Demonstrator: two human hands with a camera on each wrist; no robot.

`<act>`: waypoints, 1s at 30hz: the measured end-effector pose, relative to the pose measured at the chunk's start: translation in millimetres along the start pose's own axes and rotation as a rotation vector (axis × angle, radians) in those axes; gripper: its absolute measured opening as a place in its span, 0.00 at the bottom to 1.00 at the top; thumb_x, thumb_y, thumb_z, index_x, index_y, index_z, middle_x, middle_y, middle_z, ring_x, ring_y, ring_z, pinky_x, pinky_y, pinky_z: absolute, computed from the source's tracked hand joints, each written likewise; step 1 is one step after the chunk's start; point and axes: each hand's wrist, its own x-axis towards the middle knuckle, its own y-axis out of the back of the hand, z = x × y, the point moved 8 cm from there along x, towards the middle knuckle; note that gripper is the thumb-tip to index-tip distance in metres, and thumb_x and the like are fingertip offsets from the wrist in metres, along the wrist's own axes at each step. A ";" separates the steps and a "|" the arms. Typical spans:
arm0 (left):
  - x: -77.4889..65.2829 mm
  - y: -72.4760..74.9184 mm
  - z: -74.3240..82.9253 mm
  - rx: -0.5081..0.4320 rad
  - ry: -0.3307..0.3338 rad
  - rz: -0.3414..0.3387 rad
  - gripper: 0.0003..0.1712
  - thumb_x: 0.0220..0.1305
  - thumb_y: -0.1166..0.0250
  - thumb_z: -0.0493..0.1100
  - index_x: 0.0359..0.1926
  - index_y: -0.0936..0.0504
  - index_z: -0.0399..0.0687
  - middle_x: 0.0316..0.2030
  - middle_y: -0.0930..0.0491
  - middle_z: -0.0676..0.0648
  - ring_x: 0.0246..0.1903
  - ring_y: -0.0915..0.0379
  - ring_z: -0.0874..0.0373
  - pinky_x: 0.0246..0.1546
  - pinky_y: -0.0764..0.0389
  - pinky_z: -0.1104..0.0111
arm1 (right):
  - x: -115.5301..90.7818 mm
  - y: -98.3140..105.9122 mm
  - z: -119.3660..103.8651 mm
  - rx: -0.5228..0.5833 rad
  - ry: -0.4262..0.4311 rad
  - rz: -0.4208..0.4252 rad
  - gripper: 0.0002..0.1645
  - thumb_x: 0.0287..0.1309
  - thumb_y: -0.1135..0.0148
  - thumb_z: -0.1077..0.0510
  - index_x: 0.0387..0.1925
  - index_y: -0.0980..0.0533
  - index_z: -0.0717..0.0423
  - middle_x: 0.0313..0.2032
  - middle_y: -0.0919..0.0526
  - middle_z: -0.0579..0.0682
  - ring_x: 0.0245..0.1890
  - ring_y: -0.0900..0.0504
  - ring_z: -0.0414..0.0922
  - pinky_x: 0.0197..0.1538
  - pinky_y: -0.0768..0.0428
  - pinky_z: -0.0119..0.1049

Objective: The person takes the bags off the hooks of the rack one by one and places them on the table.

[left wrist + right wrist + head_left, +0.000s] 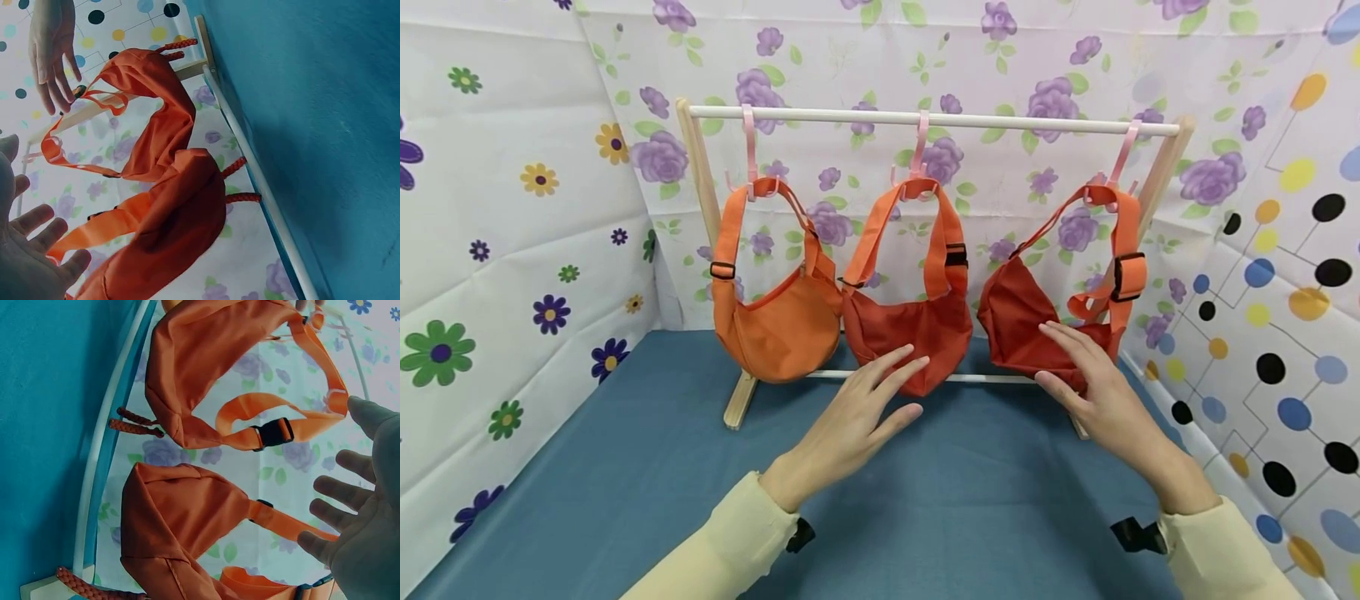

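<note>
Three small shoulder bags hang by their straps from a rack. The left one is an orange bag [790,329]; in the middle hangs a red bag [925,333], and a second red bag [1026,321] hangs tilted at the right. My left hand [857,408], fingers spread, is in front of the middle bag and overlaps its lower part in the head view. In front of the right bag is my right hand [1101,396], its fingers extended and holding nothing. Braided red zipper pulls [242,197] show under the bags in the left wrist view.
The rack has a white top rail [865,117], wooden side posts [700,179] and a low white bar [985,378]. Pink hooks [920,146] carry the straps. Blue cloth [625,467] covers the table, with patterned sheets [527,250] around it.
</note>
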 end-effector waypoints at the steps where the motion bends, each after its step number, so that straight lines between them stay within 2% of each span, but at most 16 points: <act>1: 1.8 0.1 0.6 0.001 -0.003 0.010 0.34 0.80 0.46 0.61 0.81 0.40 0.68 0.79 0.43 0.54 0.75 0.44 0.55 0.73 0.40 0.44 | 0.2 2.8 -0.7 0.005 0.012 0.020 0.38 0.72 0.34 0.55 0.78 0.36 0.45 0.75 0.36 0.56 0.73 0.38 0.60 0.65 0.37 0.74; 4: 7.7 0.6 2.5 -0.005 -0.011 0.040 0.33 0.79 0.43 0.58 0.80 0.38 0.68 0.77 0.41 0.53 0.73 0.40 0.54 0.72 0.38 0.44 | 1.1 10.6 -2.8 0.010 0.037 0.081 0.34 0.71 0.33 0.57 0.75 0.32 0.50 0.71 0.32 0.56 0.68 0.33 0.59 0.63 0.32 0.70; 7: 12.6 0.2 4.1 -0.018 -0.013 0.054 0.30 0.80 0.43 0.57 0.78 0.35 0.68 0.75 0.39 0.54 0.72 0.38 0.54 0.71 0.37 0.44 | 2.4 16.4 -3.6 0.017 0.047 0.126 0.31 0.71 0.34 0.59 0.73 0.29 0.51 0.68 0.30 0.55 0.63 0.29 0.58 0.65 0.28 0.50; 10: 16.4 -2.0 4.0 -0.033 -0.006 0.056 0.27 0.80 0.43 0.56 0.75 0.31 0.65 0.73 0.37 0.52 0.72 0.39 0.54 0.71 0.36 0.44 | 4.3 21.5 -3.0 0.021 0.052 0.159 0.29 0.72 0.35 0.59 0.72 0.29 0.50 0.67 0.28 0.54 0.61 0.28 0.54 0.61 0.32 0.27; 12: 18.8 -4.1 3.8 -0.041 0.002 0.053 0.25 0.80 0.43 0.55 0.74 0.28 0.63 0.72 0.36 0.52 0.71 0.38 0.55 0.70 0.34 0.45 | 5.8 24.2 -2.4 0.030 0.055 0.170 0.29 0.73 0.36 0.60 0.71 0.28 0.51 0.66 0.27 0.53 0.60 0.28 0.49 0.58 0.36 0.18; 16: 23.8 -8.4 2.8 -0.064 0.017 0.047 0.24 0.80 0.42 0.54 0.72 0.26 0.61 0.71 0.35 0.51 0.67 0.35 0.56 0.67 0.30 0.48 | 7.8 29.2 -0.8 0.030 0.046 0.181 0.27 0.73 0.37 0.60 0.71 0.28 0.51 0.65 0.27 0.54 0.58 0.29 0.36 0.57 0.35 0.16; 19: 27.4 -9.7 3.4 -0.081 0.022 0.050 0.24 0.79 0.41 0.54 0.71 0.25 0.60 0.71 0.35 0.52 0.65 0.33 0.57 0.65 0.26 0.52 | 8.7 34.3 -0.8 0.026 0.044 0.200 0.27 0.74 0.37 0.60 0.71 0.27 0.52 0.64 0.27 0.55 0.56 0.30 0.30 0.55 0.34 0.17; 25: 33.9 -11.4 6.6 -0.168 0.010 0.069 0.20 0.80 0.42 0.51 0.67 0.21 0.56 0.67 0.32 0.51 0.62 0.30 0.58 0.60 0.22 0.57 | 9.9 49.4 -6.8 0.042 0.105 0.287 0.26 0.71 0.37 0.66 0.68 0.25 0.57 0.62 0.25 0.56 0.54 0.28 0.33 0.55 0.33 0.19; 30: 37.9 -12.9 7.9 -0.241 0.024 0.085 0.18 0.82 0.45 0.51 0.65 0.20 0.57 0.62 0.30 0.56 0.60 0.30 0.63 0.62 0.24 0.59 | 12.7 61.0 -11.0 0.040 0.139 0.355 0.25 0.70 0.37 0.69 0.66 0.24 0.59 0.57 0.22 0.55 0.53 0.28 0.32 0.56 0.33 0.20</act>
